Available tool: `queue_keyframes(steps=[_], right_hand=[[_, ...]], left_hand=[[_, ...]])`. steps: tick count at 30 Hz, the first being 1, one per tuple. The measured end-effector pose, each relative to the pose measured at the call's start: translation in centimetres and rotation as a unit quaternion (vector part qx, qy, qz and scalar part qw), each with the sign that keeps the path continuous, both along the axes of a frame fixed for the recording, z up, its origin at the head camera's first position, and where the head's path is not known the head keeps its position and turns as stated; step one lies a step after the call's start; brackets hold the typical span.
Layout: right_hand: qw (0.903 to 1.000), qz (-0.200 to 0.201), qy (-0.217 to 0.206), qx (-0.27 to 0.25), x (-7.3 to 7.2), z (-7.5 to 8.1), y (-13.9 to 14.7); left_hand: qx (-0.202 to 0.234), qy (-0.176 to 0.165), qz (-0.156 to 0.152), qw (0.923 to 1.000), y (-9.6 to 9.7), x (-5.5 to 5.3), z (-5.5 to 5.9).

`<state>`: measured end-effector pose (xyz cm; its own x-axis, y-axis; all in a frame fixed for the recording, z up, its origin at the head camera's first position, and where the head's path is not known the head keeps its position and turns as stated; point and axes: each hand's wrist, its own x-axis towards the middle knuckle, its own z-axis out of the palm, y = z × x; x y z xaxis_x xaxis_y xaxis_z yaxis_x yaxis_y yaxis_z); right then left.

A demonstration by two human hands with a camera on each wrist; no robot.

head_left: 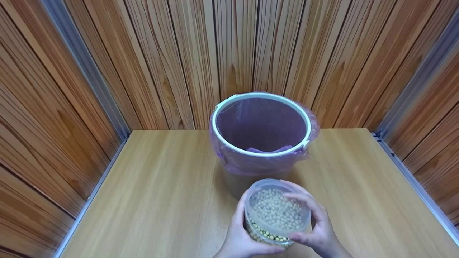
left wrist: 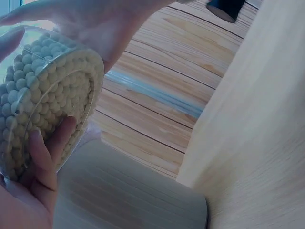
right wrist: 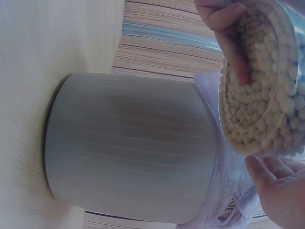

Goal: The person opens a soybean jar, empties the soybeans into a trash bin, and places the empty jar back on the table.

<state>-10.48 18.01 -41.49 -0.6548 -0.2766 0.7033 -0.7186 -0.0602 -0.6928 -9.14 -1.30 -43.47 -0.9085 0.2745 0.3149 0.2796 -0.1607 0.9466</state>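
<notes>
A round clear tub (head_left: 267, 234) full of small pale balls is held up in front of a bin. What the balls are I cannot tell. My left hand (head_left: 238, 234) grips the tub from the left, and the left wrist view shows its fingertips (left wrist: 66, 126) against the tub's underside. On top sits a translucent frosted lid (head_left: 276, 211), through which the balls look whitish. With fingers over its far side and thumb at its near edge, my right hand (head_left: 319, 222) grips this lid. Whether it is loose from the tub cannot be told.
Behind the tub stands a round grey-brown bin (right wrist: 133, 148) with a white rim ring (head_left: 218, 139) and a purple bag liner (head_left: 254, 165) folded over it. It stands on a wooden table (head_left: 154, 200). Wood-panelled walls (head_left: 233, 46) with metal corner strips (head_left: 84, 68) enclose the table.
</notes>
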Motion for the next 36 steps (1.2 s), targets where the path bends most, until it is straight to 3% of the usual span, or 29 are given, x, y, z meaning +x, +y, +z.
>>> queue_keyframes(steps=[5, 10, 14, 20, 28, 31, 36], right_hand=[[0.9993, -0.013, -0.016, -0.031, 0.2, 0.0, 0.0], [0.9954, -0.053, -0.041, -0.068, 0.3, -0.1, 0.6], [0.9932, -0.075, -0.058, -0.068, 0.4, -0.2, 1.3], [0.9877, -0.119, -0.095, -0.034, 0.6, -0.1, 2.3], [0.9633, -0.185, -0.192, -0.029, 1.0, 0.1, 3.5], [0.9597, -0.197, -0.200, -0.010, 0.8, -0.2, 4.1], [0.9571, -0.243, -0.151, 0.048, 0.5, -1.6, 4.8]], left_hand=[[0.006, 0.021, 0.009, 0.9997, 0.0, 0.1, 0.3], [0.038, 0.045, -0.003, 0.9983, -0.3, -0.1, 0.8], [0.058, 0.049, -0.005, 0.9971, -0.8, -0.4, 1.3], [0.029, 0.059, 0.041, 0.9970, -1.5, -0.7, 1.9], [0.020, 0.062, 0.076, 0.9950, -2.6, -1.0, 2.9], [0.015, 0.077, 0.099, 0.9919, -3.1, -1.2, 3.4], [0.005, 0.101, 0.127, 0.9867, -4.2, -1.6, 4.5]])
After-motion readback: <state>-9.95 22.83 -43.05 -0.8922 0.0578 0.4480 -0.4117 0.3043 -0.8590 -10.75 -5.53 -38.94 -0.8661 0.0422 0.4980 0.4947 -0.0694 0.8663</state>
